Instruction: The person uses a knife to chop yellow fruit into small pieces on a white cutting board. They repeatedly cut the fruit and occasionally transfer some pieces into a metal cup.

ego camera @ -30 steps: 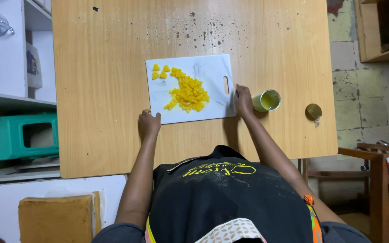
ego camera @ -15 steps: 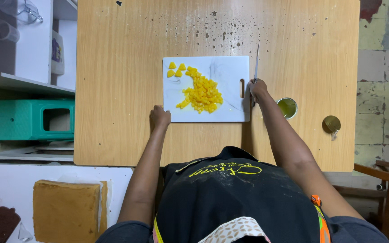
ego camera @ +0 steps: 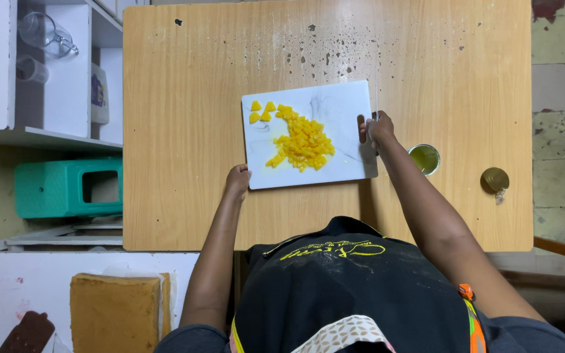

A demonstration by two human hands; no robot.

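Since the earlier frame, risen along the right edge of the white cutting board (ego camera: 335,111): right hand (ego camera: 378,129), now gripping a knife (ego camera: 376,91) whose thin blade points away from the body, just beside the board's far right corner. Shifted too, from bare wood to the board's near left corner: left hand (ego camera: 238,179).

From the head view, looking straight down: right grip closed around the knife handle, fingers wrapped, handle itself hidden inside the fist. Left grip curled, knuckles touching the board's near left corner; whether anything is pinched in it, cannot tell.

Lying near the middle of the wooden desk (ego camera: 184,131), slightly turned: the cutting board. Heaped on its centre, a pile of diced yellow fruit (ego camera: 302,145), with a few larger wedges (ego camera: 261,111) apart toward the far left corner. Standing just right of the right forearm, an open tin can (ego camera: 424,159) with yellowish liquid inside. Farther right, well apart from the board, the detached round lid (ego camera: 495,179) flat on the desk.

Left of the desk: white shelf (ego camera: 40,137) bearing a clear glass jug (ego camera: 50,36), and below it a teal plastic stool (ego camera: 67,188). Near the bottom left, a tan block (ego camera: 116,312).
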